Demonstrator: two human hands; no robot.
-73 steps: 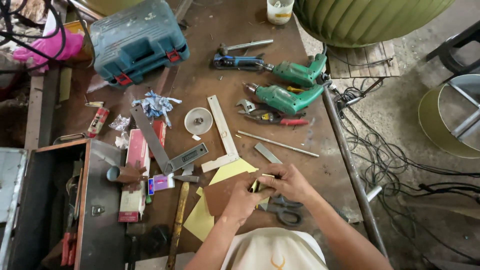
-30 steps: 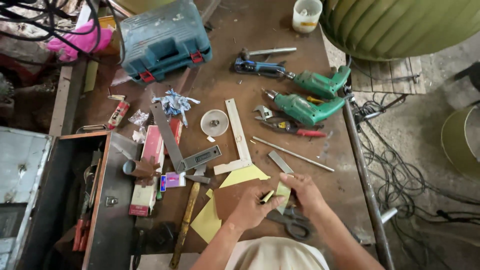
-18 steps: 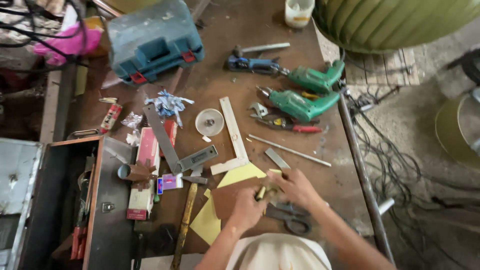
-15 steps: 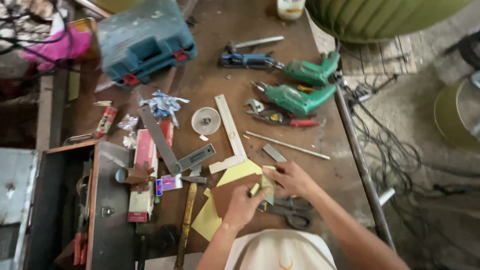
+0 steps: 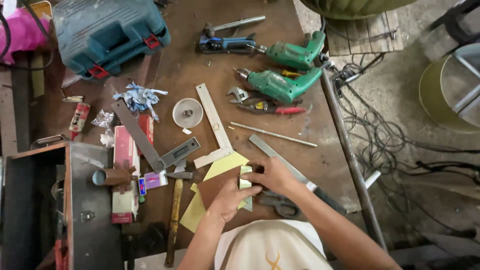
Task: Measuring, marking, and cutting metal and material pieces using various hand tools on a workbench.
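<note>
Both my hands meet over a small pale green folded strip (image 5: pixel 245 184) at the near edge of the brown workbench (image 5: pixel 180 65). My left hand (image 5: pixel 231 197) pinches its lower part; my right hand (image 5: pixel 272 175) grips its upper end. Under the hands lie a brown sheet (image 5: pixel 215 186) and yellow paper sheets (image 5: pixel 224 165). Scissors (image 5: pixel 280 205) lie just right of my left hand, partly under my right wrist. A metal ruler (image 5: pixel 280 159) runs diagonally beside my right hand.
Two green drills (image 5: pixel 280 85) and pliers lie at the far right, a teal tool case (image 5: pixel 107 35) at the far left. A white try square (image 5: pixel 214 125), a metal square (image 5: pixel 150 145), a hammer (image 5: pixel 174 215) and an open metal toolbox (image 5: pixel 65 210) lie left. Cables cover the floor at right.
My hands stay together over the paper sheets, working the small pale strip; the fingers have shifted slightly. The view has swayed with my head.
</note>
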